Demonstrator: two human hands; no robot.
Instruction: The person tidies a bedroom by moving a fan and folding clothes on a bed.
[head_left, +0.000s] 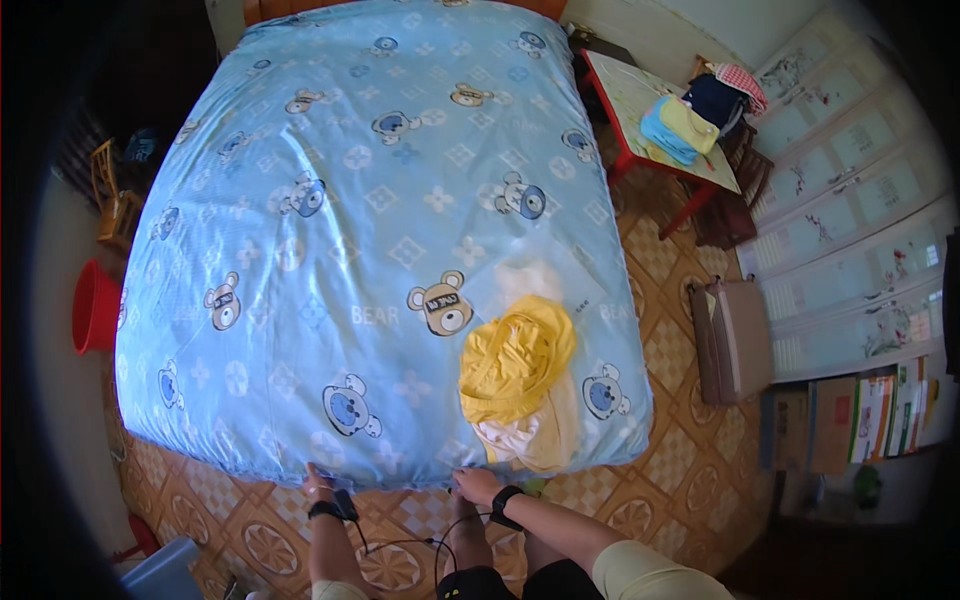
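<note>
A light blue bed sheet (405, 247) printed with bear heads covers the mattress in front of me and hangs over its foot edge. My left hand (318, 486) holds this edge left of centre, its thumb side up and the other fingers mostly hidden. Farther right, my right hand (478, 484) has its fingers closed on the same edge. Just beyond it lies a crumpled yellow cloth (517, 360) with an elastic-looking band. Whitish fabric (517, 439) pokes out below, and a clear plastic bag (536, 277) rests behind.
A red-framed table (630, 112) with folded towels (679, 127) stands right of the bed. A suitcase (731, 337) and cardboard boxes (825, 420) line the wardrobe (847, 217). On the left are a red bucket (97, 307) and a wooden chair (116, 202). A black cable (405, 541) hangs between my wrists.
</note>
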